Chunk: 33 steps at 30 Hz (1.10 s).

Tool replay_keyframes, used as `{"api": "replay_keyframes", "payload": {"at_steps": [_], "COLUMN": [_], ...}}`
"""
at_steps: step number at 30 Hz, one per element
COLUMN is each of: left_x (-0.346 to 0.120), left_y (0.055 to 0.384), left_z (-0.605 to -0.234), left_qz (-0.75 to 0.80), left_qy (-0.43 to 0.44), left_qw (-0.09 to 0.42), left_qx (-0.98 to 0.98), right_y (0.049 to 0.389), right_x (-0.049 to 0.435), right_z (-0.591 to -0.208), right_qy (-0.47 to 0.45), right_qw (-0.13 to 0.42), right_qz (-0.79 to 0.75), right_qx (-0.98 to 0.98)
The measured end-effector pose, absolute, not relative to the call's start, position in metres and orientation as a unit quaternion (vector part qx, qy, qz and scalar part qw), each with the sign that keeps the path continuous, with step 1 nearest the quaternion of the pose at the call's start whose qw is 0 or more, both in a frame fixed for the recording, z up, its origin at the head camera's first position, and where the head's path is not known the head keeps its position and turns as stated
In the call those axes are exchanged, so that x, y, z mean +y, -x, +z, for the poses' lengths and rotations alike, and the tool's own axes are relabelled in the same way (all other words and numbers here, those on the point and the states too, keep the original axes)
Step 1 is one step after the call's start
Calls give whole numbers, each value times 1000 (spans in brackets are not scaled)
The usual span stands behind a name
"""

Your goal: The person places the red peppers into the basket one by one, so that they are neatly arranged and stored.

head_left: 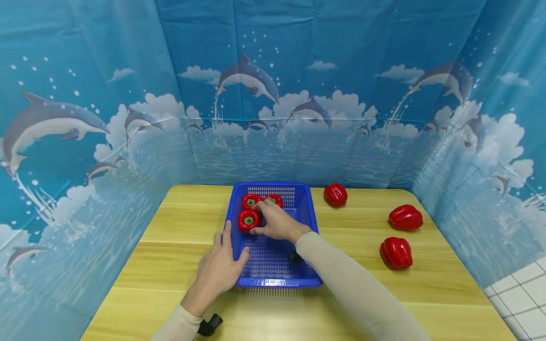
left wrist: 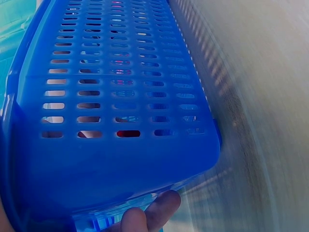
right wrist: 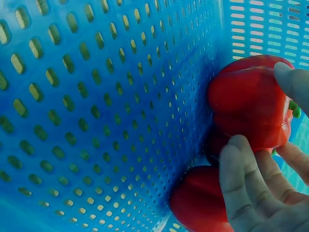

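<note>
While a pepper [head_left: 248, 221] sits inside the basket [head_left: 294, 283], toward its left wall, my right hand [head_left: 276, 222] pinches it between thumb and half-curled fingers; at the basket's left rim, my left hand [head_left: 216, 268] spreads near-straight fingers, grip unclear.

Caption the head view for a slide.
Right hand in a blue basket with three peppers; three more on the table.

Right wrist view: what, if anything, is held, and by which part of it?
A red pepper, apparently held by its sides between thumb and fingers, the thumb near the green stem.
</note>
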<state>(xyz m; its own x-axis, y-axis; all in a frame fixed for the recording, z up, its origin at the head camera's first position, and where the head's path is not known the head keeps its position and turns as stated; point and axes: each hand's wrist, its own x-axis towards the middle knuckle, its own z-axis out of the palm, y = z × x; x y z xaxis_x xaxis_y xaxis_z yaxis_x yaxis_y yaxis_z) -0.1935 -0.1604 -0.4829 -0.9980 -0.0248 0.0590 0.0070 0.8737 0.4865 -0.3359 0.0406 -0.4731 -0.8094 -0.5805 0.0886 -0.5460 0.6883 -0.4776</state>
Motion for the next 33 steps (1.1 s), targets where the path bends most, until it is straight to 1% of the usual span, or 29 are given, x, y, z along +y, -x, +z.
{"api": "replay_keyframes", "payload": {"at_steps": [7,12,17,33], "left_x": [-160,-161,-161,-163], "left_y": [194,193,193,195], "left_z": [-483,-483,-482,-483], "left_qz": [-253,-250,-256,-252], "left_qy": [-4,-6,-3,0], "left_qw": [32,30,28,29], "left_qx": [-967,-968,-966,-967], "right_y": [336,339,339,316], "right_x": [42,44,47,68], "right_z": [-473,-470,-460,-423], "right_qy": [295,296,305,309], "right_qw": [30,22,-4,-37], "right_qz": [-257,-313,-354,-376], "right_qx": [920,902,884,873]}}
